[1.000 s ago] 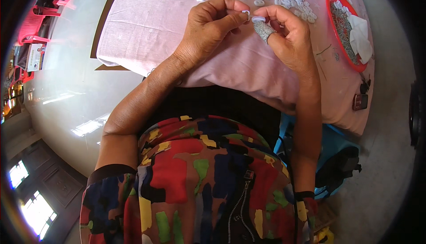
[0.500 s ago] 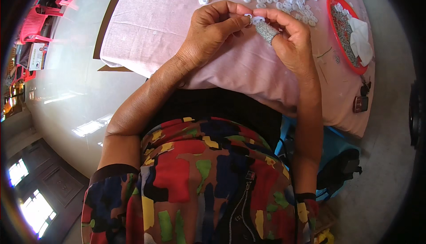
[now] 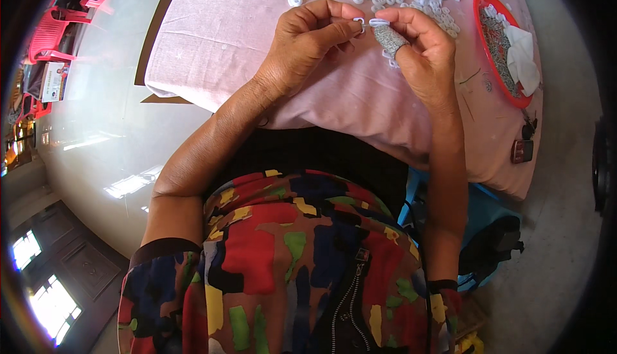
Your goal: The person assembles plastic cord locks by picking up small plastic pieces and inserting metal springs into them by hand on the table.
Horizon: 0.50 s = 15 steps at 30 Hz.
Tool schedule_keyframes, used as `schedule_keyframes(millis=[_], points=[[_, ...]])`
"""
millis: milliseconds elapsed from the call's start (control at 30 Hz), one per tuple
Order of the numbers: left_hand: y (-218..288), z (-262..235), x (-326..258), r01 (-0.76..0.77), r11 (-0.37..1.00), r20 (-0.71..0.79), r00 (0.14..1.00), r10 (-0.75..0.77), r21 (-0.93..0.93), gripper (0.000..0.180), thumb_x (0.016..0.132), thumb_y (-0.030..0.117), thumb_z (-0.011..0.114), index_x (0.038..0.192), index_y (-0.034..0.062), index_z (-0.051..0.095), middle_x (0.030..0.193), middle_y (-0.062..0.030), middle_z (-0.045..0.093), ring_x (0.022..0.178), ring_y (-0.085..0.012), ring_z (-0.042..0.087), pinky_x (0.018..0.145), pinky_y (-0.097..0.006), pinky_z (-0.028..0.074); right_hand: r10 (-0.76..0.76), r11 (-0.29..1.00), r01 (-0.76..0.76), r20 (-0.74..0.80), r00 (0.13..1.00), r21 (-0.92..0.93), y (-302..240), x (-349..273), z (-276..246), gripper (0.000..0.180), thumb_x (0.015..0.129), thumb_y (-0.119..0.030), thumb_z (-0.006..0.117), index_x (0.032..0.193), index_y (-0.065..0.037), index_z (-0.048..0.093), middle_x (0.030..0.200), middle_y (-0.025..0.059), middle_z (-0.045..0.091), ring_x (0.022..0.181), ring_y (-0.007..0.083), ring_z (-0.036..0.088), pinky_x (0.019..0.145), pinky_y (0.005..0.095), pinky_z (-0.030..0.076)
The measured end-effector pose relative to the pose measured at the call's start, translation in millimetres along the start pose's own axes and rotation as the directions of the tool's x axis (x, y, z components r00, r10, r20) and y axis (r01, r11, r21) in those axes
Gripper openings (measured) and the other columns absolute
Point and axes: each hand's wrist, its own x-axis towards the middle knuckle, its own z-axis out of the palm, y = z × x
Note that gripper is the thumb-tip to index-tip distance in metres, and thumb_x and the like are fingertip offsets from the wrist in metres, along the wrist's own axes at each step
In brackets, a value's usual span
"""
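My left hand [image 3: 299, 45] is closed, pinching a small white looped plastic piece [image 3: 358, 21] between thumb and forefinger. Just right of it, my right hand [image 3: 429, 58] holds a white oval plastic piece [image 3: 379, 23] between its forefinger and a thumb wrapped in a grey knitted finger cover [image 3: 389, 39]. The two pieces are slightly apart. More white pieces [image 3: 389, 57] show below the right thumb, partly hidden by it. Beyond my hands, many similar white oval pieces [image 3: 421, 0] lie heaped on the pink cloth.
On the right of the table [image 3: 212, 39], a red tray [image 3: 479, 25] holds small grey metal bits, white pieces and a white cloth [image 3: 524, 61]. Keys with a dark fob [image 3: 522, 151] lie near the right edge. A blue bag [image 3: 482, 219] is below; pink chairs [image 3: 50, 36] stand far left.
My hands have drawn a little apart, the right one moving slightly rightward. The white pieces that were together between my fingertips now show separately, one in each hand.
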Motion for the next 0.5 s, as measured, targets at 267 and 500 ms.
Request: schedule_keyframes(millis=[267, 500], points=[[0, 0, 1, 0.008, 0.999, 0.015, 1.000, -0.008, -0.031, 0.016, 0.096, 0.011, 0.064, 0.110, 0.0047, 0.067, 0.095, -0.0032, 0.069, 0.077, -0.0062, 0.059, 0.068, -0.019, 0.046, -0.090, 0.996, 0.089, 0.022, 0.996, 0.019, 3, 1, 4, 0.023, 0.087, 0.008, 0.060, 0.108, 0.001, 0.068, 0.096, 0.0042, 0.071, 0.090, 0.0092, 0.066, 0.083, 0.0232, 0.052], [1, -2, 0, 0.002, 0.999, 0.038, 0.999, 0.000, -0.043, 0.017, 0.097, 0.011, 0.062, 0.112, 0.0051, 0.066, 0.096, -0.0046, 0.069, 0.078, -0.0066, 0.060, 0.068, -0.019, 0.046, 0.043, 0.998, -0.045, 0.058, 0.997, 0.034, -13, -2, -3, 0.023, 0.091, 0.004, 0.057, 0.109, 0.001, 0.070, 0.096, 0.0034, 0.071, 0.090, 0.0078, 0.064, 0.080, 0.0211, 0.050]])
